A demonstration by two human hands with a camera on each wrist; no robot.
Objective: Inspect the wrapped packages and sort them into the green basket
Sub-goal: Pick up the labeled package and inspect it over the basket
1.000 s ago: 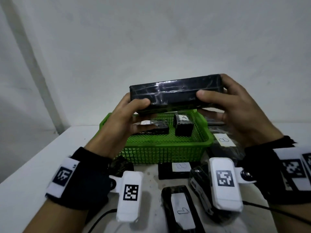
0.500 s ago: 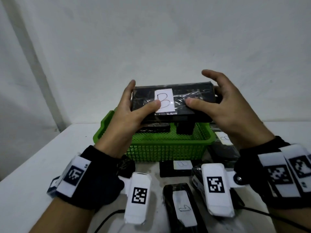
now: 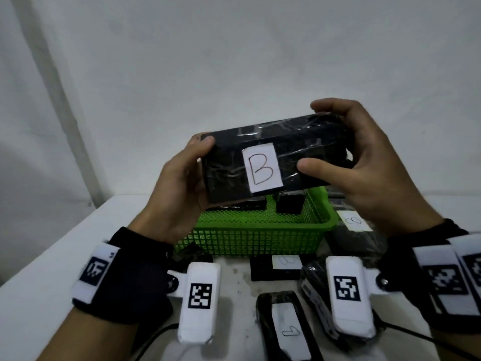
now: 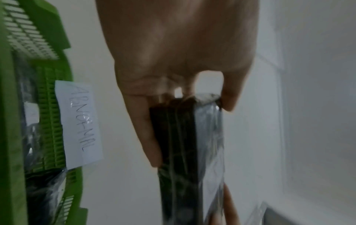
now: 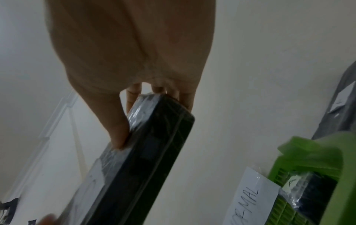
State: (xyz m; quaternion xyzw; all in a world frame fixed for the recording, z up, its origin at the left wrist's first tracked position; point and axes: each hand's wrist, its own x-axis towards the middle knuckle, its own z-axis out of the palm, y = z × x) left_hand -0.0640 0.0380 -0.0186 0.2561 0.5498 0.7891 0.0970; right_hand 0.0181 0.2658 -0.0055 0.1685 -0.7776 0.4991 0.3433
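A long black plastic-wrapped package point(image 3: 307, 147) point(image 4: 185, 152) point(image 5: 154, 144) with a white "B" label point(image 3: 262, 168) is held in the air above the green basket point(image 3: 250, 238). My left hand point(image 3: 182, 175) point(image 4: 173, 60) grips its left end, thumb on the front face. The package's right end sits in my right hand point(image 3: 364, 173) point(image 5: 131, 60), thumb on the front and fingers curled over the top. The label faces me. Two smaller wrapped packages point(image 3: 289, 205) lie inside the basket, partly hidden by the held one.
More black wrapped packages lie on the white table: one labelled "B" point(image 3: 354, 225) right of the basket, others in front point(image 3: 283, 267) point(image 3: 286, 332). A paper tag reading "ABNORMAL" point(image 4: 79, 123) hangs on the basket's far wall. A white wall stands close behind.
The package has been turned so the "B" label faces me squarely and tilted with its right end higher. My right fingers closed over its top edge.
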